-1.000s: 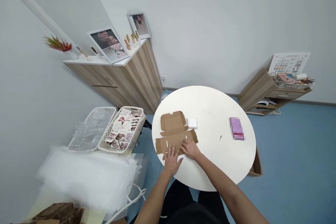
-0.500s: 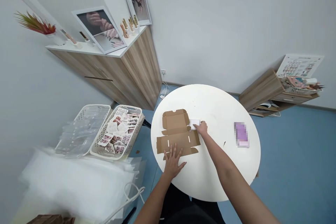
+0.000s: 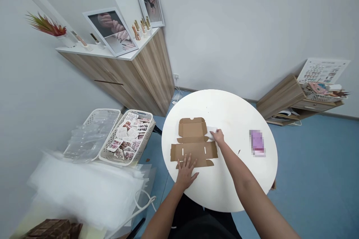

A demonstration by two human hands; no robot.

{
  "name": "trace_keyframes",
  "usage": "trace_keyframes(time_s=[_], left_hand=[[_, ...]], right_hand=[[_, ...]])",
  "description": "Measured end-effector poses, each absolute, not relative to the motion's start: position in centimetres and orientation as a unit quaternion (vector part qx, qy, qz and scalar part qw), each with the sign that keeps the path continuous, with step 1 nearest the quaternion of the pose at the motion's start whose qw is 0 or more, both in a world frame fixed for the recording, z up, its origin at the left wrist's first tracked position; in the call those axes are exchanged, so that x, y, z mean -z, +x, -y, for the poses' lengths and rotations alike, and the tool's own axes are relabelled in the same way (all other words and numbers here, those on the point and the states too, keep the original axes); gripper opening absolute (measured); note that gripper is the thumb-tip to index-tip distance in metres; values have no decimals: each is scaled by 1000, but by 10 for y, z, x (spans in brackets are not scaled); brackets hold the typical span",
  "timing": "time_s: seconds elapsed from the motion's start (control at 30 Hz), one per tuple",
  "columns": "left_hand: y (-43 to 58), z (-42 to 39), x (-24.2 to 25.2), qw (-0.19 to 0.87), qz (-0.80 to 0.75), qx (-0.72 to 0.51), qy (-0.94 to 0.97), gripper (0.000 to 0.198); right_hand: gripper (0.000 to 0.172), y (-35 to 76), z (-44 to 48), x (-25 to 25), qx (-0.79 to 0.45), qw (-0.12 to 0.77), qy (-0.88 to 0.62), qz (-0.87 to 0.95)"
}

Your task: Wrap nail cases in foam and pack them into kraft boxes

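The flat die-cut cardboard mailer blank lies on the left half of the round white table, in the lower middle of the frame; its left end sits near the rim; every panel and flap lies flat, with no wall raised and nothing inside, so from here all the folding remains undone. The left hand rests palm down across the blank's lower edge, its grip released, fingers spread and holding nothing; the right hand sits at the blank's upper right, fingers bunched on a small white pad that lies right against the lid panel; whether that grip is clenched on the pad, I can't tell from here. Well apart from the blank, near the table's right rim, lies a purple packet, too blurred to make out; off the table at the lower left stands a white plastic basket packed with printed nail cards, beside a clear plastic tray and above a pile of translucent sheets; a wooden cabinet stands at upper left, a low wooden shelf unit at right.
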State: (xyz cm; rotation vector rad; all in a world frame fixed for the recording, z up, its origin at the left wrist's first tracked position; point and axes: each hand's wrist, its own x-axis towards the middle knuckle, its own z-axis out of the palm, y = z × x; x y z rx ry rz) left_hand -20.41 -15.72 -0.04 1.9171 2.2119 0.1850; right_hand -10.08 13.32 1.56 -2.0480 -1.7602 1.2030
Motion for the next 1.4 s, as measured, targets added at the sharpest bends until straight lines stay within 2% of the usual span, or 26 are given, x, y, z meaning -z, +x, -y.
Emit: trace_keyframes(time_s=[0.2, 0.47, 0.53, 0.63, 0.73, 0.83, 0.93, 1.1, 1.23, 1.4], left_hand=[[-168, 165, 2, 92, -738, -64, 665, 65], [-145, 157, 11, 91, -687, -49, 719, 49], [-145, 153, 10, 88, -683, -44, 723, 45], [-152, 141, -1, 102, -668, -43, 736, 40], [-159, 122, -19, 146, -659, -34, 737, 34], [-161, 104, -40, 200, -675, 5, 711, 33], [-155, 93, -56, 224, -700, 49, 676, 33], [-145, 88, -61, 227, -719, 67, 653, 27], [-149, 87, -60, 230, -703, 78, 669, 33], [-157, 87, -60, 206, -673, 92, 704, 31]], right_hand=[[49, -56, -130, -19, -365, 115, -733, 562], [55, -16, -117, -28, -282, 163, -758, 565], [52, -8, -107, -33, -229, 194, -721, 625], [38, -3, -87, -42, -194, 205, -583, 762], [29, -9, -67, -49, -195, 152, -465, 850], [31, -24, -55, -51, -195, 94, -398, 892], [33, -38, -54, -50, -202, 75, -466, 858], [30, -47, -62, -44, -267, 107, -640, 712], [33, -48, -70, -40, -374, 81, -677, 628], [30, -48, -78, -36, -400, 69, -667, 625]])
